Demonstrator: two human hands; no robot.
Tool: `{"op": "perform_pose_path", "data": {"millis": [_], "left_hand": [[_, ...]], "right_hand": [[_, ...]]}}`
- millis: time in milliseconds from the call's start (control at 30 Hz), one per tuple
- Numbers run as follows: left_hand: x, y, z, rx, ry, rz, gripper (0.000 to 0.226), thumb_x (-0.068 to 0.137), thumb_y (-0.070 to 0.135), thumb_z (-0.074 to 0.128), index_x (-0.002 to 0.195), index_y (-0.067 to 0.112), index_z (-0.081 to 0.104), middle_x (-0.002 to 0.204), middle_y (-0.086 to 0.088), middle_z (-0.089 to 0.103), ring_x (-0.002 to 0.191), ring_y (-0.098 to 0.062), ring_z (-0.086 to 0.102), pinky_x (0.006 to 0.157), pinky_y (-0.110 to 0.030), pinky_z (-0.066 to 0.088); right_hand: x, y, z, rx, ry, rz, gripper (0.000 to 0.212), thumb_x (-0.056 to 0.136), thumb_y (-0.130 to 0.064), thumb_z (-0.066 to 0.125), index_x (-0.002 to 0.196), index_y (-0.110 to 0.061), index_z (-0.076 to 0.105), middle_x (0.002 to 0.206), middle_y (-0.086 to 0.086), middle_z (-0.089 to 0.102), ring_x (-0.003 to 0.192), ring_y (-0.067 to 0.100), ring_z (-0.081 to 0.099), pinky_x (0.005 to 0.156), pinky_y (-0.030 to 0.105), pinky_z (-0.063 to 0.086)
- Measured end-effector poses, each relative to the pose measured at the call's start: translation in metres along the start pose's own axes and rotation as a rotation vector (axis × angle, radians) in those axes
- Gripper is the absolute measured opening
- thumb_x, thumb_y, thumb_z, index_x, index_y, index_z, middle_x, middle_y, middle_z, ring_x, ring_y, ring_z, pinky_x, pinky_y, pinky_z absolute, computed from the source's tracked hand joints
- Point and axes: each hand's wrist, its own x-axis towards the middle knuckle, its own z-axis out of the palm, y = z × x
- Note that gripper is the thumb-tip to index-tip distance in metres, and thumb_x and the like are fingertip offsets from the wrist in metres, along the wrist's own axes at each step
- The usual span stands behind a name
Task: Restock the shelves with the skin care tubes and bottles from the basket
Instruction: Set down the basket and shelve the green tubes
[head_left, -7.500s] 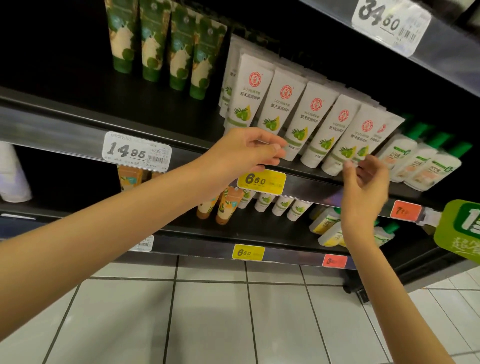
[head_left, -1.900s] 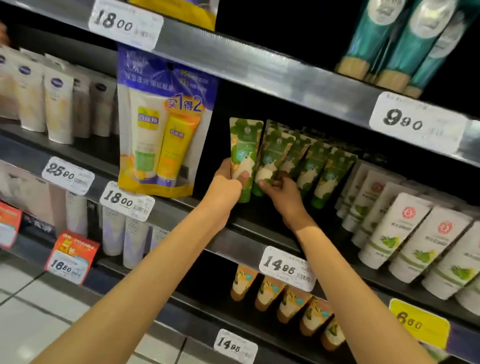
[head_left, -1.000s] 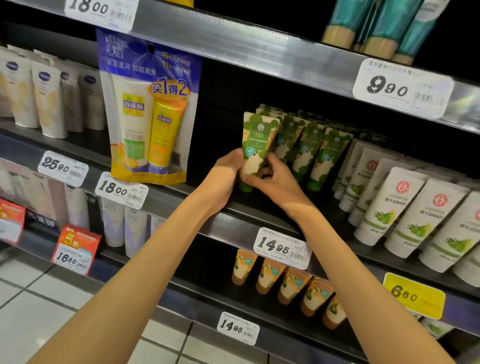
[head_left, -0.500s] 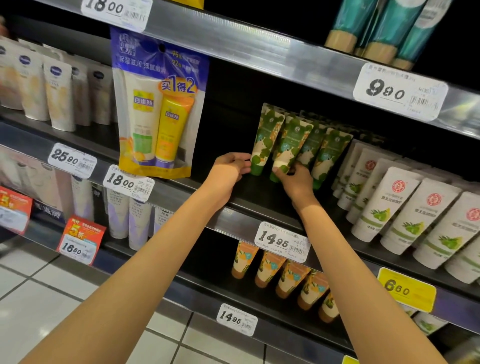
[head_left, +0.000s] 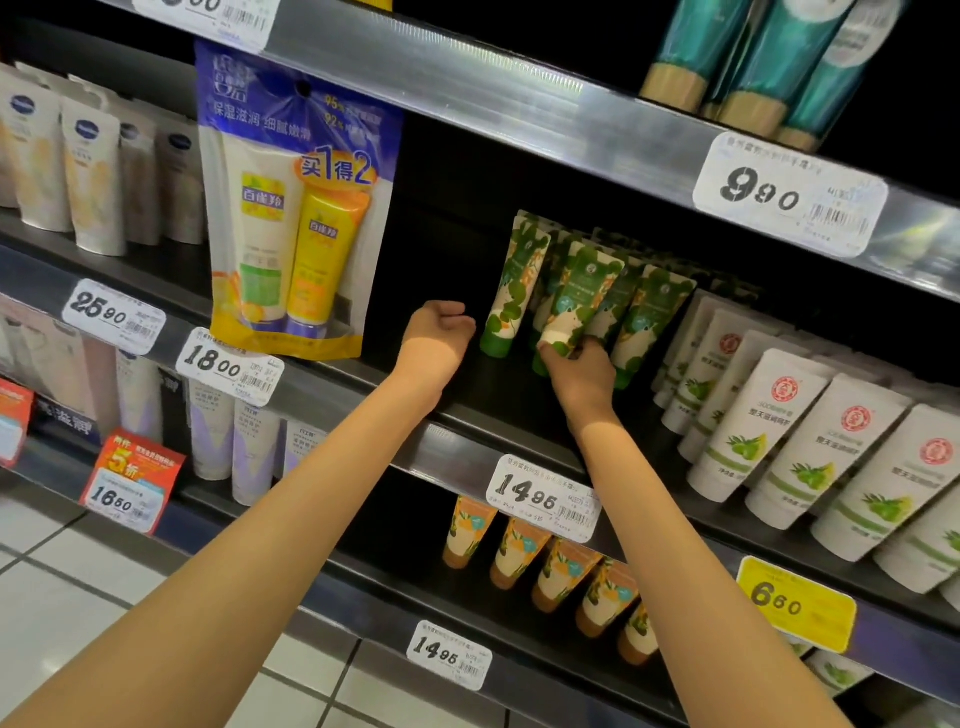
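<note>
left hand (head_left: 439, 332) withdrawn from leftmost green tube (head_left: 511, 291), right hand (head_left: 582, 376) gripping second tube (head_left: 576, 299)

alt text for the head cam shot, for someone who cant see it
A person's right hand grips the base of a green tube in a row on a shop shelf, while the left hand hovers loosely curled beside the row's end tube. To the right stand white tubes.
</note>
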Motion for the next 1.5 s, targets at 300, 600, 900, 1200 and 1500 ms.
{"op": "perform_pose_path", "data": {"millis": [300, 600, 900, 1200, 1500], "left_hand": [[0.028, -0.011, 0.026, 0.599, -0.170, 0.214, 0.048, 0.089, 0.015, 0.057, 0.134, 0.008, 0.039, 0.129, -0.013, 0.054, 0.122, -0.024, 0.049, 0.097, -0.028, 0.037], [0.042, -0.016, 0.033, 0.766, -0.076, 0.312, 0.053, 0.080, 0.020, 0.069, 0.126, 0.004, 0.047, 0.128, -0.014, 0.055, 0.122, -0.027, 0.048, 0.098, -0.031, 0.037], [0.043, -0.018, 0.037, 0.785, 0.038, 0.274, 0.061, 0.077, 0.024, 0.072, 0.128, 0.005, 0.043, 0.130, -0.015, 0.052, 0.123, -0.027, 0.048, 0.099, -0.035, 0.042], [0.044, -0.014, 0.035, 0.720, -0.002, 0.227, 0.061, 0.079, 0.027, 0.071, 0.128, 0.004, 0.044, 0.130, -0.015, 0.051, 0.122, -0.027, 0.048, 0.097, -0.033, 0.040], [0.044, -0.014, 0.034, 0.657, -0.007, 0.232, 0.053, 0.079, 0.024, 0.070, 0.122, 0.003, 0.049, 0.122, -0.014, 0.058, 0.116, -0.025, 0.054, 0.093, -0.032, 0.043]], "right_hand": [[0.007, 0.004, 0.005, -0.014, -0.014, 0.038, 0.044, 0.085, -0.016, 0.061, 0.126, -0.003, 0.050, 0.127, 0.016, 0.053, 0.118, 0.029, 0.051, 0.092, 0.026, 0.039], [0.007, 0.003, 0.008, -0.129, -0.058, -0.099, 0.045, 0.085, -0.016, 0.064, 0.126, -0.005, 0.050, 0.128, 0.012, 0.056, 0.121, 0.025, 0.050, 0.092, 0.024, 0.038], [0.010, 0.002, 0.010, -0.196, -0.024, -0.106, 0.045, 0.088, -0.016, 0.060, 0.129, -0.004, 0.047, 0.130, 0.014, 0.054, 0.122, 0.028, 0.048, 0.095, 0.028, 0.039], [0.013, 0.005, 0.009, -0.114, 0.021, -0.010, 0.045, 0.084, -0.022, 0.067, 0.121, -0.002, 0.051, 0.123, 0.015, 0.057, 0.114, 0.027, 0.054, 0.081, 0.022, 0.039], [0.013, 0.004, 0.009, -0.143, 0.025, -0.012, 0.041, 0.087, -0.021, 0.063, 0.123, -0.005, 0.051, 0.126, 0.013, 0.057, 0.118, 0.025, 0.052, 0.088, 0.024, 0.041]]}}
